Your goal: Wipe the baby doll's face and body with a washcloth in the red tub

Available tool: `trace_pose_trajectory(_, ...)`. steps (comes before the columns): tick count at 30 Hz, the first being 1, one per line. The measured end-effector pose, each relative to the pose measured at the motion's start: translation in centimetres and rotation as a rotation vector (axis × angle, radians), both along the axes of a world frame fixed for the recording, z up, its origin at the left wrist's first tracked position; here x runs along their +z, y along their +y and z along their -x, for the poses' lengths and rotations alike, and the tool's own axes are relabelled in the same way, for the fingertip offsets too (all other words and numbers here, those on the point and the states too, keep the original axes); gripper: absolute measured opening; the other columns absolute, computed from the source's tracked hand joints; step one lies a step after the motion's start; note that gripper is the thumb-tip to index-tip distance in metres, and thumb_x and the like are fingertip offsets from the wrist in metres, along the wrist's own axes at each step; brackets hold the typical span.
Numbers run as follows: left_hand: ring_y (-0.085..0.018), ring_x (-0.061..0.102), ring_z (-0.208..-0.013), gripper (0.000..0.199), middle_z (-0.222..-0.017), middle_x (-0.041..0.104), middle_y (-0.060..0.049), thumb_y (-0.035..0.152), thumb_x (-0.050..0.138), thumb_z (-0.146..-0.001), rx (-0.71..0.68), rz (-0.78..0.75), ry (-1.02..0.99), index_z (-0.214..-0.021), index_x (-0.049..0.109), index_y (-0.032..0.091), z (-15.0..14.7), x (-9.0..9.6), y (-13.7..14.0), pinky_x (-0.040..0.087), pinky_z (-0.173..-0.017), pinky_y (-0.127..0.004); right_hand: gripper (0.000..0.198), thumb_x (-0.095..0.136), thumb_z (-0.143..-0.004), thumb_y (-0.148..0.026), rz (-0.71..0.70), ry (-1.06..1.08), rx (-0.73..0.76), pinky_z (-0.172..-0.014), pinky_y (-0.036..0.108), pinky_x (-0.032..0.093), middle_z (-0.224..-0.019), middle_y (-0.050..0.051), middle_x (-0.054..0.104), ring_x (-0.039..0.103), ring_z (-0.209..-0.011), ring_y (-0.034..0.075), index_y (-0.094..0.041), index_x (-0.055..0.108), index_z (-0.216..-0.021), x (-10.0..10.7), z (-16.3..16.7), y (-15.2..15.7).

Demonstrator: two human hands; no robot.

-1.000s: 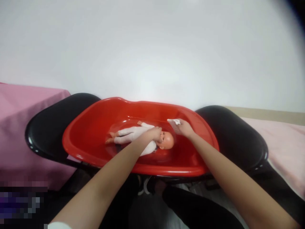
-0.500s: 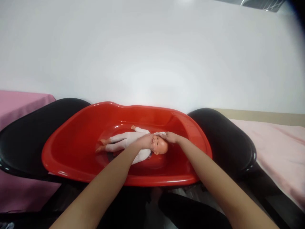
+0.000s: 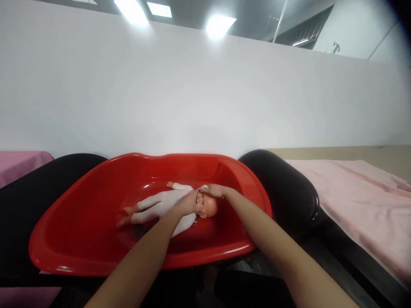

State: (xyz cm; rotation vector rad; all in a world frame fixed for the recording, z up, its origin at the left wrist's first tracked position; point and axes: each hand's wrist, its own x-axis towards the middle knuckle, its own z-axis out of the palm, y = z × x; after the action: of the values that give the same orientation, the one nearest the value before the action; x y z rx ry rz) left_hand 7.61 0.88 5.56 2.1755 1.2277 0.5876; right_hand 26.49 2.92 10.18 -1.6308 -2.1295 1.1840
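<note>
A baby doll (image 3: 167,202) in white clothing lies on its back in a red tub (image 3: 80,239), its feet to the left and its bald head to the right. My left hand (image 3: 188,202) rests over the doll's upper chest and chin, looking flat, with its fingertips partly hidden. By the far side of the doll's face, my right hand (image 3: 214,190) is closed on a small white cloth (image 3: 204,187), its fingers pointing left toward my left hand. Part of the doll's near arm is behind my left forearm.
Black rounded surfaces flank the tub, one on the left (image 3: 19,231) and one on the right (image 3: 282,192). Pink cloth (image 3: 353,192) covers a surface at the right, and darker pink cloth (image 3: 22,164) shows at the left. A white wall (image 3: 192,94) stands behind the tub.
The view has tilted up, bringing ceiling lights into sight. The white cloth and my right hand have shifted slightly along the doll's face; my left hand stays over its chest and chin.
</note>
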Motion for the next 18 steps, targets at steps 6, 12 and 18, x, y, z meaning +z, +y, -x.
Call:
trace_pose_trajectory(6,-0.036,0.059,-0.114,0.091,-0.14,0.052,-0.021,0.034,0.081,-0.067,0.022,-0.01,0.031,-0.144,0.037,0.011,0.3,-2.1,0.9,0.046,-0.091,-0.036,0.054,0.039,-0.097,-0.053,-0.046,0.177,0.053,-0.094,0.031,0.046,-0.115,0.011,0.071,0.064,-0.101,0.022,-0.012,0.071,-0.111,-0.5,0.3,0.0)
trace_pose_trajectory(12,-0.035,0.049,-0.128,0.099,-0.149,0.041,-0.023,0.035,0.077,-0.072,0.039,0.043,0.009,-0.151,0.022,0.008,-0.2,-2.2,1.1,0.04,-0.1,-0.037,0.048,0.035,-0.099,-0.049,-0.139,-0.153,0.223,-0.09,0.03,0.046,-0.113,0.009,0.071,0.064,-0.099,0.023,-0.019,0.071,-0.108,-1.1,1.6,0.4)
trace_pose_trajectory(18,-0.034,0.053,-0.122,0.099,-0.146,0.045,-0.022,0.039,0.079,-0.071,0.066,0.046,0.018,-0.149,0.027,0.007,-0.6,-1.5,0.4,0.042,-0.097,-0.035,0.05,0.035,-0.098,-0.049,-0.098,-0.209,0.142,-0.085,0.033,0.048,-0.107,0.014,0.072,0.066,-0.092,0.025,-0.015,0.073,-0.101,-1.8,1.8,1.3)
